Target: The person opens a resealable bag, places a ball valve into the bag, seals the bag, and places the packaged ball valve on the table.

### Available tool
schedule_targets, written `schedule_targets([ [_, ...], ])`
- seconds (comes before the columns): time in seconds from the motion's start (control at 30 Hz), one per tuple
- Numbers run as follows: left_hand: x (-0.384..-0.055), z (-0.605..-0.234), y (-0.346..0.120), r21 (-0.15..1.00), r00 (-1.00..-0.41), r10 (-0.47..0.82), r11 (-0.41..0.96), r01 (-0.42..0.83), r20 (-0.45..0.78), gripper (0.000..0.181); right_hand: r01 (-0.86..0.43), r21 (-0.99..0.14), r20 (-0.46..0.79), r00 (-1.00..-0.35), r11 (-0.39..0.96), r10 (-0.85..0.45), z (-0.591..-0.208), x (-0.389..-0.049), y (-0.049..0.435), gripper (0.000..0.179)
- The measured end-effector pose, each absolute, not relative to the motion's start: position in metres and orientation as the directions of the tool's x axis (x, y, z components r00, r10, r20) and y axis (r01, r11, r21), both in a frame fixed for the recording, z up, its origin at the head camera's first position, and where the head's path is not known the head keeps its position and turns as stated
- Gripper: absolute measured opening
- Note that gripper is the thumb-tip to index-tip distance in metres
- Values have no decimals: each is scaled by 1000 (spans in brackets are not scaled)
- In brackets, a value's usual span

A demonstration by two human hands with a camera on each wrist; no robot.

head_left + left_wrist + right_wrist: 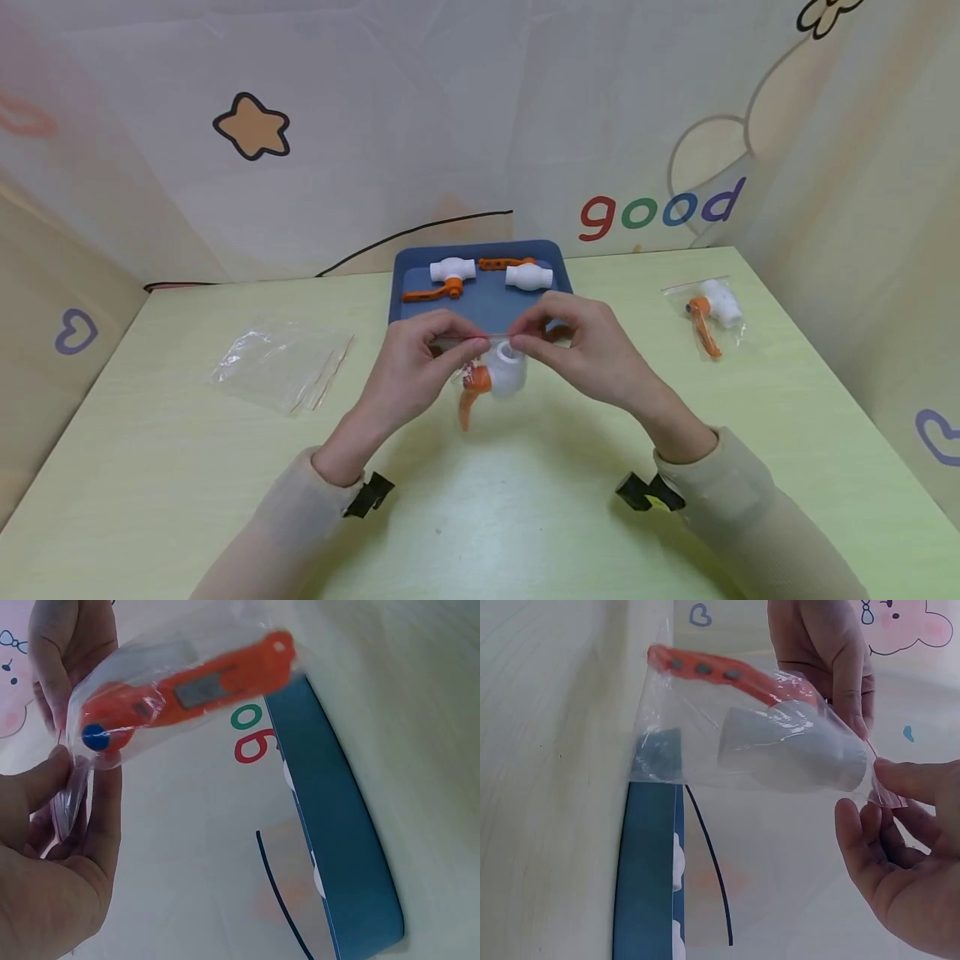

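Note:
Both hands pinch the top edge of a clear zip bag [697,754] between thumbs and fingers. Inside the bag hangs a white plastic ball valve [507,371] with an orange lever handle [202,686]; a blue dot marks the handle's hub in the left wrist view. My left hand [408,367] grips the bag's left side, and my right hand [588,350] grips the right side close by. The bagged valve hangs above the table, just in front of the blue tray [480,312].
More white valves with orange handles, such as one valve [453,269], lie in the tray. Flat clear bags [281,362] lie on the table [480,533] at left. Another bagged valve [720,304] lies at right. A printed curtain [420,125] stands behind.

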State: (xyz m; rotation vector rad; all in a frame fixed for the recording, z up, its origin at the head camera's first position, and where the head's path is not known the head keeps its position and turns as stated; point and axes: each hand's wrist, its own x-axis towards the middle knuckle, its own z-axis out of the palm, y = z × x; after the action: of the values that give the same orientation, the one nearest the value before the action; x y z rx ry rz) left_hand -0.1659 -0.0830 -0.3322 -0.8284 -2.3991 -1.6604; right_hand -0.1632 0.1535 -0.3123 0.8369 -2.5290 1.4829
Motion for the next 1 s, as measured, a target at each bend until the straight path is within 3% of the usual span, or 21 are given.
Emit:
schedule_targets([
  [0.3, -167, -334, -84, 883, -878, 322, 194, 427, 354, 8, -334, -841, 174, -912, 426, -371, -318, -167, 157, 39],
  [0.53, -169, -336, -85, 890, -890, 283, 187, 416, 357, 8, -286, -839, 61, -895, 463, -442, -324, -166, 155, 59],
  [1.0, -168, -340, -84, 910, -920, 248, 211, 358, 304, 10, -405, -769, 147, -865, 495, -479, -331, -160, 143, 79],
])
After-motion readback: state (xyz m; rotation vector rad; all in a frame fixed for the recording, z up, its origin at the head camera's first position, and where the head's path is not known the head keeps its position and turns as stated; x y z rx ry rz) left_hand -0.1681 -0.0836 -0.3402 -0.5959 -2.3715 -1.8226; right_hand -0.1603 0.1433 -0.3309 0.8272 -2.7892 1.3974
